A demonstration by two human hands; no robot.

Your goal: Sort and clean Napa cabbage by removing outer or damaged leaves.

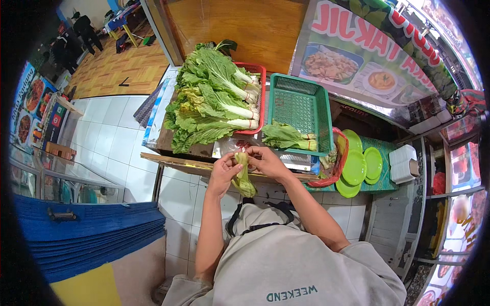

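Note:
Between my two hands, in front of my chest, is a small bundle of pale green leafy vegetable (242,178), its leaves hanging down. My left hand (223,172) grips it from the left, and my right hand (266,161) pinches its upper end. Just beyond them lies a clear plastic bag with red rubber bands (242,144). Large leafy greens (214,103) with white stalks, bound with red bands, are heaped over a red plastic basket (263,95). To its right, a green plastic basket (300,99) holds banded bundles of greens (289,137) at its near end.
A red plastic bag (340,153) with leaf scraps hangs right of the green basket. Lime green plates (353,168) and stacked white foam boxes (403,162) stand farther right. The wooden table edge (183,163) runs before me. Two people (86,30) are far off at upper left.

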